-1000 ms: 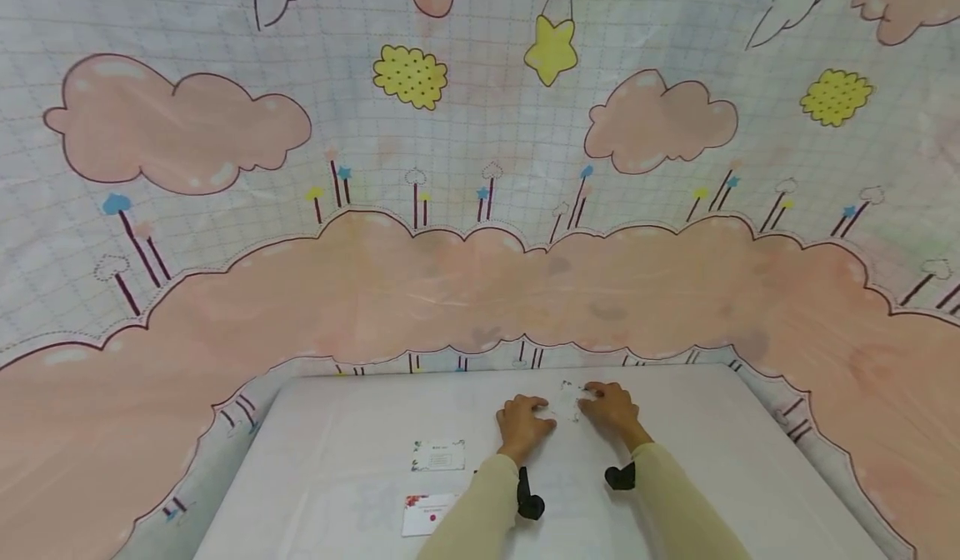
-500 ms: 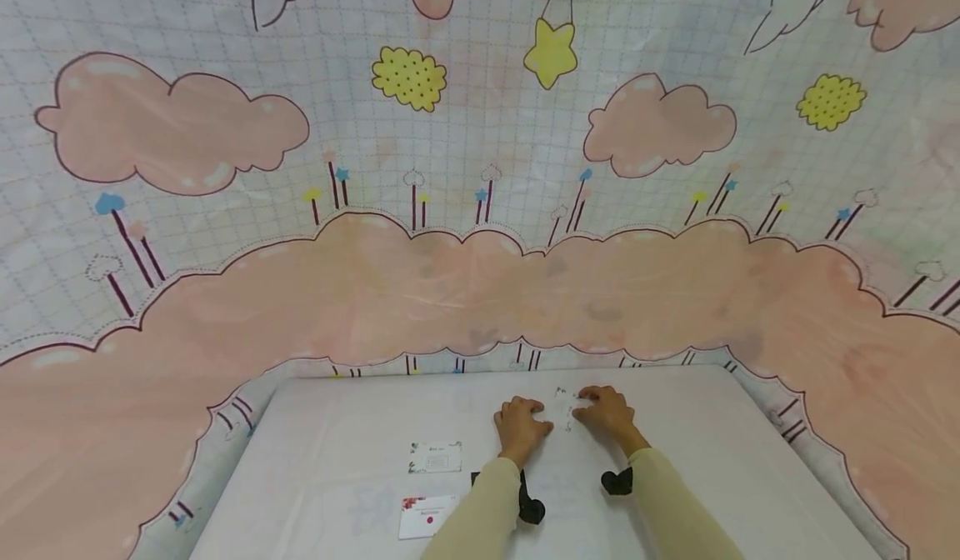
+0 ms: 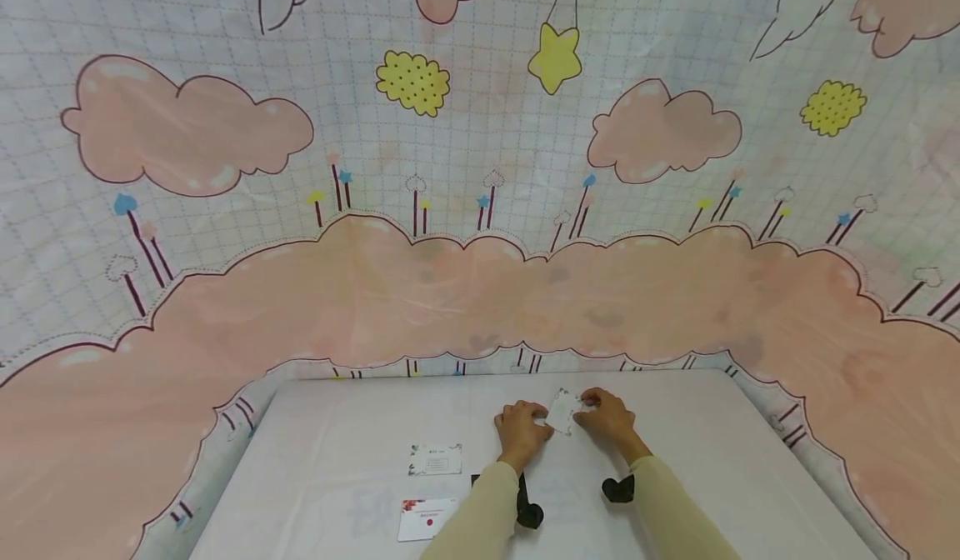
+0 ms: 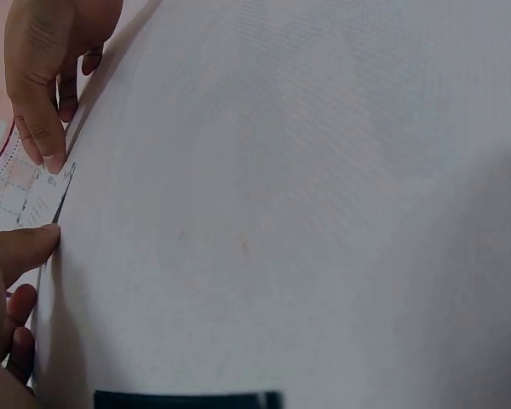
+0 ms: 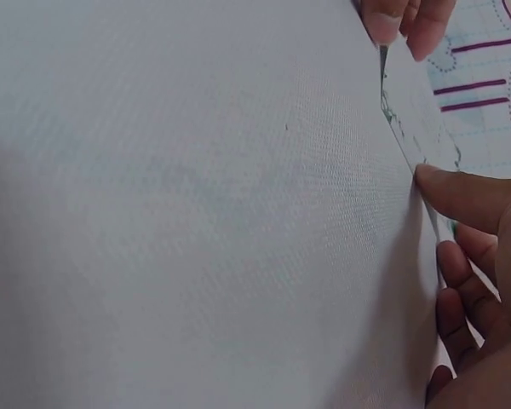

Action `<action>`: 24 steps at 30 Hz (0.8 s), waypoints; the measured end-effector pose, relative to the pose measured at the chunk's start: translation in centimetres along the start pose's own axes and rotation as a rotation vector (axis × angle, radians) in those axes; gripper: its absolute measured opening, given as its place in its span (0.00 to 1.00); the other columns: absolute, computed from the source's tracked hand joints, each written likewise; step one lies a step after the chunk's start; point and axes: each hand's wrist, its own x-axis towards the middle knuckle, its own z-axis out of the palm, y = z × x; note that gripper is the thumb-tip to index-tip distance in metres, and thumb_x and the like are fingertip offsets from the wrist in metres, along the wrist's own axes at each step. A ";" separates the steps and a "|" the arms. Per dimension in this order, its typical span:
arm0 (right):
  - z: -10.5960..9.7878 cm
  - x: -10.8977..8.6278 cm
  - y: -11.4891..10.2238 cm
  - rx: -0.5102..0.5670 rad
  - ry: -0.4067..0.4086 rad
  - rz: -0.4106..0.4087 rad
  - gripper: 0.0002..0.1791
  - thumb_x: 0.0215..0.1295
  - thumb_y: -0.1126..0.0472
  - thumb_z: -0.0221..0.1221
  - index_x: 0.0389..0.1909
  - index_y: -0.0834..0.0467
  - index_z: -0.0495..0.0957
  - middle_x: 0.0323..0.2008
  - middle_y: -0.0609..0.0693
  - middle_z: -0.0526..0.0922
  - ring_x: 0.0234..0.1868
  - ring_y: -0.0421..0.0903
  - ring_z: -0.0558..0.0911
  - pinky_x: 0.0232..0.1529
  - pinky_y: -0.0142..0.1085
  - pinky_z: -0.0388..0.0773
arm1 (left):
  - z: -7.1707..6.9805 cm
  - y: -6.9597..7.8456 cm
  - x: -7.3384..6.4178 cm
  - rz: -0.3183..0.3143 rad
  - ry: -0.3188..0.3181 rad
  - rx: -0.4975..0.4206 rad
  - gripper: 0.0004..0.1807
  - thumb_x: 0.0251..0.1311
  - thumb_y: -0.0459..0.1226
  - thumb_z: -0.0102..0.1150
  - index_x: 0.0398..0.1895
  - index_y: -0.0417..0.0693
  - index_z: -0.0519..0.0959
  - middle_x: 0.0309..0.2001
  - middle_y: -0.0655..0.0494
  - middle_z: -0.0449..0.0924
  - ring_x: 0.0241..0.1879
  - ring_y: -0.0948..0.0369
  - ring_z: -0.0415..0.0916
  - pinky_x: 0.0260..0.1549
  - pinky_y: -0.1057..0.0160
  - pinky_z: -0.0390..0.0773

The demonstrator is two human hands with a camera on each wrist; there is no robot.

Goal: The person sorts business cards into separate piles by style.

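Note:
A small white card (image 3: 563, 412) with a sparse leafy border is held between my two hands over the far part of the table. In the head view it lies at a slant. My left hand (image 3: 519, 433) pinches its left edge, thumb toward me. From the other side my right hand (image 3: 609, 418) grips the right edge between thumb and fingers. The right wrist view has the right thumb (image 5: 460, 194) on the edge of the card, with fingers curled behind. In the left wrist view the card (image 4: 44, 194) is seen nearly edge-on, between both hands.
On the white table (image 3: 337, 427), left of my forearms, lies a white card with a green leafy border (image 3: 436, 459). Nearer to me is a white card with red decoration (image 3: 424, 519), partly behind the left sleeve. A patterned cloth backdrop (image 3: 480, 285) rises behind the table.
The card between my hands has turned and tilted, and more of its face shows, with its left edge now at the left hand. The hands have hardly moved.

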 end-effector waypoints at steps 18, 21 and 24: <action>-0.1 -0.1 -1.3 0.413 -0.033 0.005 0.16 0.69 0.63 0.52 0.55 0.65 0.72 0.47 0.62 0.82 0.45 0.51 0.80 0.42 0.35 0.75 | -1.3 -0.4 -0.1 0.078 0.020 -0.147 0.11 0.48 0.34 0.73 0.36 0.49 0.85 0.33 0.59 0.86 0.39 0.59 0.77 0.49 0.54 0.68; -0.1 -0.2 -1.3 0.432 -0.038 0.005 0.17 0.69 0.64 0.50 0.56 0.66 0.72 0.49 0.62 0.81 0.47 0.51 0.80 0.44 0.36 0.75 | -1.9 -0.5 0.0 0.071 -0.015 -0.237 0.11 0.49 0.30 0.70 0.38 0.45 0.85 0.34 0.54 0.86 0.37 0.60 0.79 0.44 0.59 0.74; -0.2 -0.4 -1.4 0.451 -0.041 0.000 0.16 0.69 0.64 0.52 0.55 0.66 0.72 0.48 0.63 0.82 0.45 0.50 0.80 0.42 0.35 0.75 | -2.4 -0.5 0.1 0.069 -0.037 -0.312 0.12 0.49 0.26 0.66 0.39 0.41 0.84 0.33 0.51 0.85 0.34 0.62 0.78 0.36 0.64 0.77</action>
